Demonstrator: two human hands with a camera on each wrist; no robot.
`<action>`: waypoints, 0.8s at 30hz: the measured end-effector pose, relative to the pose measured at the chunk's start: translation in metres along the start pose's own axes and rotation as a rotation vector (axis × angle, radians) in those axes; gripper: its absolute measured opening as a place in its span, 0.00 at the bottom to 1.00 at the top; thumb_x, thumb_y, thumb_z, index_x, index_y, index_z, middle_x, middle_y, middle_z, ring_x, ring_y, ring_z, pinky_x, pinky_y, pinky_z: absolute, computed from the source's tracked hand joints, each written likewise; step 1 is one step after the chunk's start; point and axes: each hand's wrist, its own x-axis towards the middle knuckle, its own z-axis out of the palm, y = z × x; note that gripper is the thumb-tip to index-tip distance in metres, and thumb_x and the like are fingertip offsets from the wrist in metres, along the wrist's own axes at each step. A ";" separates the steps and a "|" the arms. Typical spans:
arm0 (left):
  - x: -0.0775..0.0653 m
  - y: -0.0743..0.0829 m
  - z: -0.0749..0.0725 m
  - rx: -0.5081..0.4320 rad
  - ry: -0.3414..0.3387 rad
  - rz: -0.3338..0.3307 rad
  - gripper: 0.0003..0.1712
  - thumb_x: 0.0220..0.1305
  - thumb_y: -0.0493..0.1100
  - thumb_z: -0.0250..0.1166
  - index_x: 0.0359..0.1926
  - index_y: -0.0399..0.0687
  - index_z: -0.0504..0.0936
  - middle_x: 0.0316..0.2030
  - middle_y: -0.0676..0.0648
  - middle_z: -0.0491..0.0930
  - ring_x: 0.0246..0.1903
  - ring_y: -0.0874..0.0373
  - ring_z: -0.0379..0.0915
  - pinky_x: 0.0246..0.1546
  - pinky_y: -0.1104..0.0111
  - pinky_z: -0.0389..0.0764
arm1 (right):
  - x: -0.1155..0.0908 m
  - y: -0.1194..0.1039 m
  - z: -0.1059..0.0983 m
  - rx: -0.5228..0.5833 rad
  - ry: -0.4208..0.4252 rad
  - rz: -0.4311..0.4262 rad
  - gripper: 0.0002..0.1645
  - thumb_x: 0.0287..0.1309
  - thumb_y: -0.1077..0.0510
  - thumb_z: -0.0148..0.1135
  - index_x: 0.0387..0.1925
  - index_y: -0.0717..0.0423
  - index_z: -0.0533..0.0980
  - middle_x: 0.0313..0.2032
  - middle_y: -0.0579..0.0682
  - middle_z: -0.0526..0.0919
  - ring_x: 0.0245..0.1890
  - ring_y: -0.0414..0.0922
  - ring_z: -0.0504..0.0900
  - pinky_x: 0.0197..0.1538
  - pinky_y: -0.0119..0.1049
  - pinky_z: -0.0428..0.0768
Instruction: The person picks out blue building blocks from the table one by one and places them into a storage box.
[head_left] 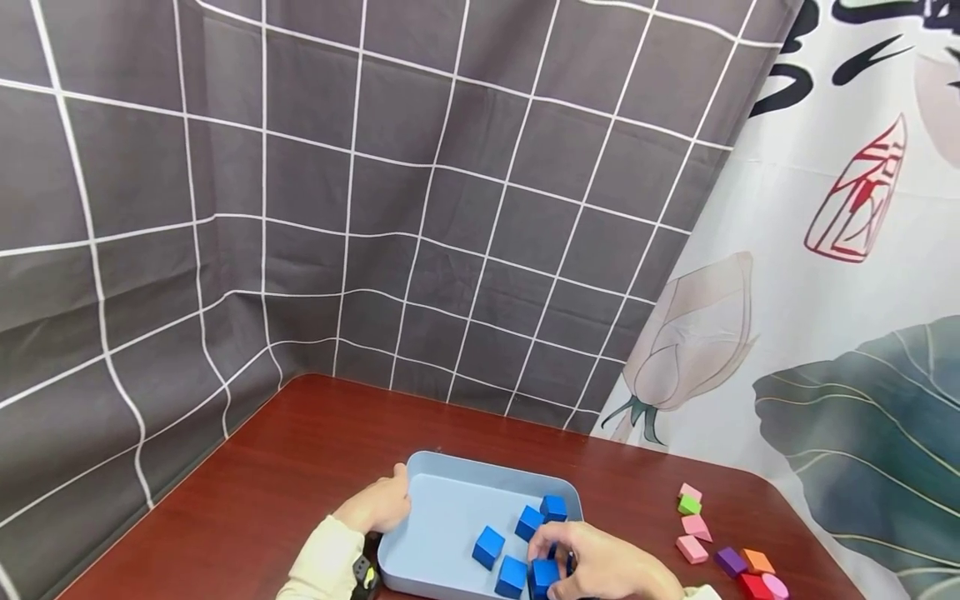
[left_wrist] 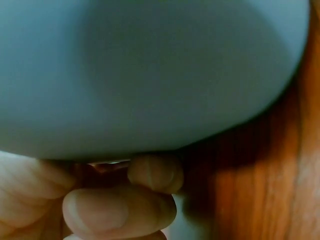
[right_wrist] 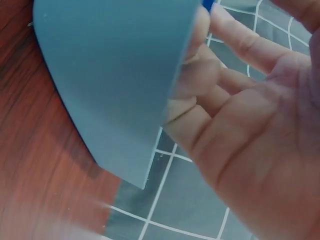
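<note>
A light blue tray [head_left: 450,492] lies on the table with several blue cubes [head_left: 489,547] inside, mostly toward its right side. At the tray's left wall, my left hand [head_left: 377,502] grips the rim. The left wrist view shows curled fingers [left_wrist: 115,210] against the outside of the tray wall [left_wrist: 150,90]. Reaching over the right wall, my right hand [head_left: 603,562] holds a blue cube [head_left: 544,575] between thumb and fingers. Only a sliver of a blue cube [right_wrist: 208,5] shows at the fingertips in the right wrist view; the tray wall [right_wrist: 115,75] hides the rest.
Right of the tray, loose blocks lie on the red-brown table [head_left: 300,467]: pink blocks [head_left: 692,549], a green block [head_left: 689,505], a purple block [head_left: 731,562], an orange block [head_left: 757,562] and a red block [head_left: 755,587]. A grey checked curtain [head_left: 420,208] hangs behind.
</note>
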 end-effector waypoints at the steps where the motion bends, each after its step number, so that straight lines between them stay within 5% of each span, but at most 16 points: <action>1: 0.000 -0.001 0.000 0.000 0.000 0.003 0.32 0.57 0.36 0.46 0.57 0.24 0.43 0.41 0.30 0.66 0.32 0.48 0.67 0.14 0.63 0.67 | 0.000 -0.001 0.001 -0.012 0.005 0.011 0.16 0.44 0.54 0.60 0.39 0.44 0.71 0.27 0.48 0.72 0.27 0.44 0.71 0.20 0.30 0.71; 8: 0.000 -0.005 -0.002 -0.022 -0.010 0.004 0.32 0.58 0.36 0.45 0.57 0.24 0.42 0.37 0.31 0.68 0.23 0.51 0.67 0.11 0.62 0.66 | 0.003 -0.009 0.008 -0.090 0.042 0.061 0.16 0.38 0.46 0.62 0.34 0.41 0.73 0.23 0.46 0.72 0.27 0.41 0.71 0.17 0.25 0.67; 15: -0.001 -0.006 -0.003 0.002 -0.004 0.024 0.31 0.57 0.35 0.45 0.56 0.22 0.44 0.36 0.31 0.69 0.28 0.50 0.68 0.18 0.61 0.68 | 0.004 -0.011 0.008 -0.068 0.039 0.066 0.17 0.38 0.46 0.63 0.34 0.42 0.72 0.22 0.47 0.71 0.25 0.41 0.71 0.16 0.24 0.64; 19: -0.004 -0.005 -0.004 0.024 0.021 0.042 0.30 0.56 0.35 0.46 0.54 0.21 0.46 0.36 0.30 0.69 0.32 0.48 0.68 0.26 0.59 0.69 | 0.007 -0.008 0.000 -0.079 0.036 -0.032 0.12 0.45 0.51 0.59 0.35 0.46 0.72 0.25 0.45 0.73 0.26 0.41 0.72 0.20 0.29 0.68; 24: -0.005 -0.007 -0.004 0.019 0.049 0.037 0.29 0.56 0.36 0.47 0.54 0.21 0.49 0.37 0.31 0.69 0.28 0.48 0.69 0.19 0.60 0.69 | 0.011 0.007 -0.020 -0.216 0.271 -0.178 0.04 0.50 0.56 0.55 0.30 0.50 0.72 0.26 0.42 0.74 0.25 0.40 0.72 0.27 0.32 0.71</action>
